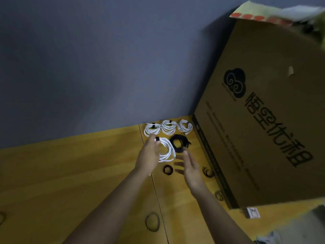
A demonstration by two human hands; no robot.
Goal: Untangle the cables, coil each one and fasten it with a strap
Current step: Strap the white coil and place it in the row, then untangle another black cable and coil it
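Left hand [149, 156] holding a strapped white cable coil [167, 149] above the table [70, 173].
Its grip pinches the coil's near side; right hand [190, 169] beside it, fingers spread, holding nothing.

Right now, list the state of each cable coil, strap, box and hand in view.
Three white coils: strapped, in a row by the wall.
Black coil: coiled, lying on the table.
White coil: coiled, black strap on it, held by the left hand.
Right hand: fingers straight, holding nothing.
Loose strap: a ring lying unused on the table.
Cardboard box: standing on the table, top flap open.
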